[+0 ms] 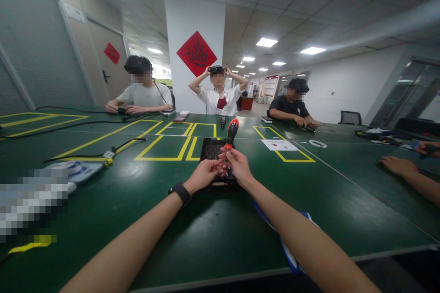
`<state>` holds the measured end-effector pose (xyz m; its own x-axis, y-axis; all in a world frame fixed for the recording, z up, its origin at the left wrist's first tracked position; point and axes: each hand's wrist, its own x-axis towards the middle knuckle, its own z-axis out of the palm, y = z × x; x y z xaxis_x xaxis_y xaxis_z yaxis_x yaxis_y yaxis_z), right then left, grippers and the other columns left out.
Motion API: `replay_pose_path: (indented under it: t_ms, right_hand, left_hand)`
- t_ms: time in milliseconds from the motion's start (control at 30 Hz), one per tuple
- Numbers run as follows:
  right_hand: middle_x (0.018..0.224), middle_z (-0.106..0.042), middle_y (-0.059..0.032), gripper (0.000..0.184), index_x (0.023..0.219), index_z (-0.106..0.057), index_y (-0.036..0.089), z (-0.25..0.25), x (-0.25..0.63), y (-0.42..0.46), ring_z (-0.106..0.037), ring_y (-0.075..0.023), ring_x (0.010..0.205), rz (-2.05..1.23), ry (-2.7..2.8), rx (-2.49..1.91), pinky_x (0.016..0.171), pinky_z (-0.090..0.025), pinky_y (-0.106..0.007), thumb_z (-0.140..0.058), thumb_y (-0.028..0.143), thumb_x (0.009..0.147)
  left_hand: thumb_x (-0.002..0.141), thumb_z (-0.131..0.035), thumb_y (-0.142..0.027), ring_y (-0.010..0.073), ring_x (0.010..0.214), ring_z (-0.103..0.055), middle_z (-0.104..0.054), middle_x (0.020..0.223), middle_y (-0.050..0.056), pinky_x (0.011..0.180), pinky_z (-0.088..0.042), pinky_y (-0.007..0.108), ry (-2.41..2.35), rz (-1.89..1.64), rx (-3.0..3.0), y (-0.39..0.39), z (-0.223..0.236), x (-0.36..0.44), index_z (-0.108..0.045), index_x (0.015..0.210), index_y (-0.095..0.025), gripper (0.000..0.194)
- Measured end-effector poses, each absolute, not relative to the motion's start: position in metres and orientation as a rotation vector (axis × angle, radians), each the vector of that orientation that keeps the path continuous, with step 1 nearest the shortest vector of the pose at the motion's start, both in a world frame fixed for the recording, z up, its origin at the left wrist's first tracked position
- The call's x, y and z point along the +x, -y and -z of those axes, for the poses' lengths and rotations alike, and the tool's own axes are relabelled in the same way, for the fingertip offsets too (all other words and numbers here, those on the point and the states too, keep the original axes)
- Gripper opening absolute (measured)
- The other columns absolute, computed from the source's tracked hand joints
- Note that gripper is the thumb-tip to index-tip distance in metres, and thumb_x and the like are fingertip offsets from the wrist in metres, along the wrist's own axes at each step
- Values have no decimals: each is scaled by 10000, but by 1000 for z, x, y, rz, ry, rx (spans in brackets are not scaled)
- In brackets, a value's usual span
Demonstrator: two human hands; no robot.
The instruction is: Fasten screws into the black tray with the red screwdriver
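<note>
A screwdriver (233,133) with a black and red handle stands nearly upright, its handle on top. My right hand (239,167) pinches its metal shaft just below the handle. The fingers of my left hand (206,173) are closed beside the shaft's lower part; whatever they hold is too small to make out. Both hands are over a black tray-like box (208,145) on the table. Its grid-like inside is partly covered by my hands, and the screwdriver's tip is hidden among my fingers.
Yellow tape outlines mark the green table (154,210). A dark tool (223,122) lies beyond the box, with a paper sheet (279,145) to the right. A blue-edged item (290,252) lies under my right forearm. Several people sit around; a co-worker's hand (398,165) rests at right.
</note>
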<state>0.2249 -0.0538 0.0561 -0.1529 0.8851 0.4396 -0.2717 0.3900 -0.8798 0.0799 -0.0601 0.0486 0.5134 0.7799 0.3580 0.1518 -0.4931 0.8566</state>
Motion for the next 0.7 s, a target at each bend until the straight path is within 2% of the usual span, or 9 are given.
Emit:
replay_pose_path:
  t_ms: [167,400,600,700]
  right_hand:
    - [763,-630,-41,289,920,-609,147,-54,225,52,-548,-80,547,-1093,1324,-591,480,-449,-200,-567,369,741]
    - [730,-636,-41,261,860,-597,144,-53,222,51,-575,-110,584,-1068,1276,-595,436,-434,-193,-618,347,698]
    - [712,-634,-28,252,835,-576,149,-56,222,53,-579,-115,583,-1087,1256,-608,430,-433,-193,-651,324,669]
    - [730,-631,-37,258,866,-588,142,-58,223,54,-578,-112,600,-1116,1264,-596,441,-437,-192,-614,341,704]
  left_hand:
    - [712,-580,-295,157,693,-610,-663,757,65,651,-461,253,-842,-1020,1955,56,-44,80,-611,797,-101,215]
    - [657,-637,-343,139,618,-590,-649,694,46,583,-452,236,-922,-1039,2000,53,-41,79,-615,796,-112,270]
    - [705,-588,-312,142,651,-590,-648,733,52,614,-450,242,-893,-1033,2023,54,-42,79,-609,801,-108,227]
    - [724,-562,-288,148,683,-594,-651,759,57,640,-449,245,-853,-1012,2018,56,-45,79,-608,797,-105,203]
